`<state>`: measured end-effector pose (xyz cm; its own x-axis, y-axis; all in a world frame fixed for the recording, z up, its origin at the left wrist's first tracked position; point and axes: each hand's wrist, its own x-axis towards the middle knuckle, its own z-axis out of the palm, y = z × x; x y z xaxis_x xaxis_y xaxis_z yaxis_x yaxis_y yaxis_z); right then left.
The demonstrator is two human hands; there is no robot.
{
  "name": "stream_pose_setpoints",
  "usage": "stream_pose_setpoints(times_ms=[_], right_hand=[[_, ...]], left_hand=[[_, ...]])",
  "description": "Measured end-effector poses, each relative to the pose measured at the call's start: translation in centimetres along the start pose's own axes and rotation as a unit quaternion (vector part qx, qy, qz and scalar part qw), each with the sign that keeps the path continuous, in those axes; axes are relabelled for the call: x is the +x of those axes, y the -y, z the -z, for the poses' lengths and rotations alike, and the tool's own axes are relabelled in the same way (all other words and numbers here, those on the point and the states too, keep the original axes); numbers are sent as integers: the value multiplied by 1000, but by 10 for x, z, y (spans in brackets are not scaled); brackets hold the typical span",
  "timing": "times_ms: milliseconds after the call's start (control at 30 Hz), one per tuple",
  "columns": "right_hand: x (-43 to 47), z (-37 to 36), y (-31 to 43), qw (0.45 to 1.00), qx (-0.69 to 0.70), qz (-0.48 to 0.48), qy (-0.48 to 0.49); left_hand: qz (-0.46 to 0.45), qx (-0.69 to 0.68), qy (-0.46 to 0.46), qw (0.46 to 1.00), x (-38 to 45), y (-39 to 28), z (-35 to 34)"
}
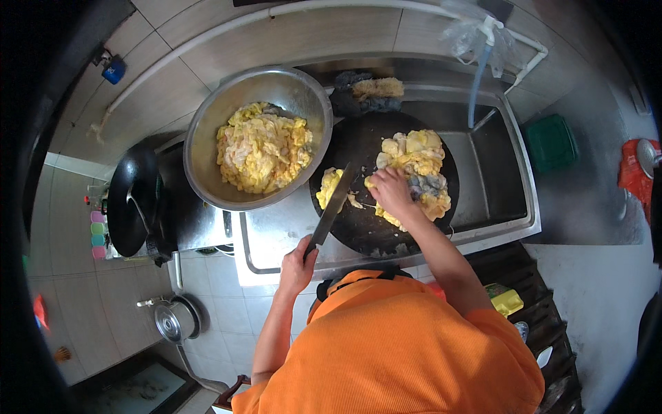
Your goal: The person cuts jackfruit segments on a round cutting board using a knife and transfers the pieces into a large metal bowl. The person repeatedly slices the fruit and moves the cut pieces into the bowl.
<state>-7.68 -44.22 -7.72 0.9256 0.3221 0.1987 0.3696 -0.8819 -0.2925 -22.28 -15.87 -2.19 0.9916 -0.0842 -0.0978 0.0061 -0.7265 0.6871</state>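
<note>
A large knife [331,209] with a broad blade is in my left hand [298,266], gripped by its dark handle. Its blade rests by a small clump of yellow fatty pieces [328,187] on a dark round cutting board [362,235]. My right hand [392,190] lies on a larger heap of raw yellow fat [420,150], fingers closed around a piece at its left side. Greyish bits show within this heap. Left of the board, a wide stainless steel bowl [207,160] holds a big mound of similar pieces.
The board spans part of a steel sink [483,171]; a blue hose [473,93] hangs into it. Scrubbing pads [377,88] sit behind the board. At the left stands a black wok [129,207] with a ladle. A green plastic container [551,143] is at the right.
</note>
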Motion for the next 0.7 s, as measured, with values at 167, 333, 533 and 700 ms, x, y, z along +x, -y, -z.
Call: stream_pose_setpoints(times_ms=[167,333,533,700], right_hand=[[-29,-24,49,984,63,135,-103],[-46,-26,54,991,129,45,-8],[-48,-17,20,985,103,114,-78],[-36,-23,23,976,144,162,-21]], left_hand=[[-8,-66,-23,998,14,-13,-20],[-2,-35,-5,999,0,-23,-7],[-36,19,-19,999,-45,-34,9],[13,142,29,989,-64,-40,7]])
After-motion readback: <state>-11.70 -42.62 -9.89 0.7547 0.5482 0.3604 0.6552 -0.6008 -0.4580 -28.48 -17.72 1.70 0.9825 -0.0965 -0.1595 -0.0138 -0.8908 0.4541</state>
